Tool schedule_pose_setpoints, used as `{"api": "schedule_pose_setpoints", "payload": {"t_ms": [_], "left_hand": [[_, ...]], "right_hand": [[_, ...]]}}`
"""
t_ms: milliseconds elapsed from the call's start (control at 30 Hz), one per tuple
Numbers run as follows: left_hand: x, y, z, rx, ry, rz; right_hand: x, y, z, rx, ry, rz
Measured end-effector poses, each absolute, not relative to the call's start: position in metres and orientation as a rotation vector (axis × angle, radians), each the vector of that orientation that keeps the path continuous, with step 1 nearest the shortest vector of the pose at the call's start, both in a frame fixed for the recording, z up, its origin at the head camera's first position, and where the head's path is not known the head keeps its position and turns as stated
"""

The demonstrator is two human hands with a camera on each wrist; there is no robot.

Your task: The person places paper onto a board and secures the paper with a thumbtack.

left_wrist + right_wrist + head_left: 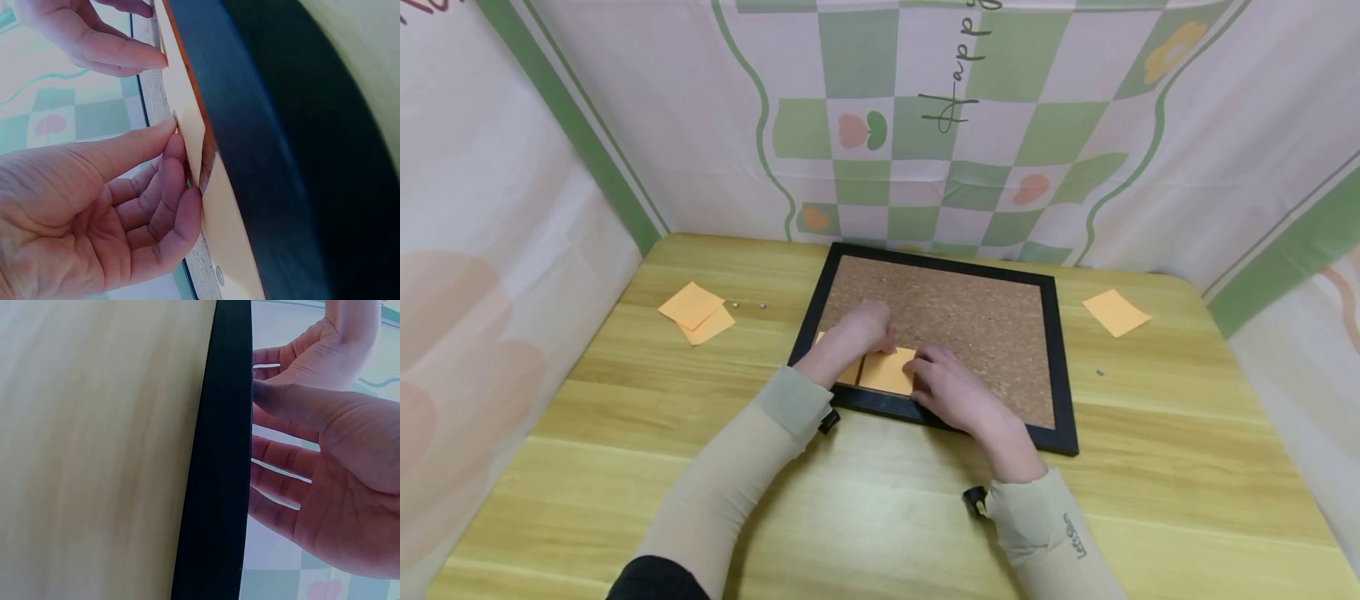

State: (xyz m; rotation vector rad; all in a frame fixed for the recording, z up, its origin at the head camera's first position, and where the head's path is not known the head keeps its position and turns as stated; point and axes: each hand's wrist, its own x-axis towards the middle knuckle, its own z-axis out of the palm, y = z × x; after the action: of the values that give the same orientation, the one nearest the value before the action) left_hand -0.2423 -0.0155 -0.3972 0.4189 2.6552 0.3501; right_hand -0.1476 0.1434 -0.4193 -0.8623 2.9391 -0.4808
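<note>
A cork board [970, 312] in a black frame [1060, 367] lies on the table. An orange sticky note [887, 375] lies on the cork along its near edge, beside another note [228, 231] partly hidden by my left arm and fastened with a silver thumbtack [219, 275]. My left hand [868, 325] is at the upper edge of the first note, pinching a small silver thumbtack [175, 116] between thumb and forefinger. With extended fingers, my right hand [951, 387] touches that note's right edge; its fingertips are hidden behind the frame in the right wrist view.
Two overlapping orange notes [692, 308] lie left of the board, near two small silver tacks [763, 306]. To the right are a single orange note [1116, 313] and a tack [1101, 372]. A patterned curtain [925, 183] hangs behind the table.
</note>
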Motion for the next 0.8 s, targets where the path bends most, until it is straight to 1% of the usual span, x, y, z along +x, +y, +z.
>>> {"api": "schedule_pose_setpoints", "payload": {"t_ms": [367, 600, 800], "left_hand": [[-0.242, -0.017, -0.397, 0.44, 2.645, 0.345], [-0.242, -0.019, -0.398, 0.487, 2.657, 0.341], [-0.24, -0.019, -0.399, 0.48, 2.673, 0.346]], "right_hand": [[-0.147, 0.156, -0.415, -0.807, 2.93, -0.5], [-0.15, 0.178, -0.406, -0.601, 2.836, -0.488], [-0.15, 0.207, -0.396, -0.448, 2.795, -0.529]]}}
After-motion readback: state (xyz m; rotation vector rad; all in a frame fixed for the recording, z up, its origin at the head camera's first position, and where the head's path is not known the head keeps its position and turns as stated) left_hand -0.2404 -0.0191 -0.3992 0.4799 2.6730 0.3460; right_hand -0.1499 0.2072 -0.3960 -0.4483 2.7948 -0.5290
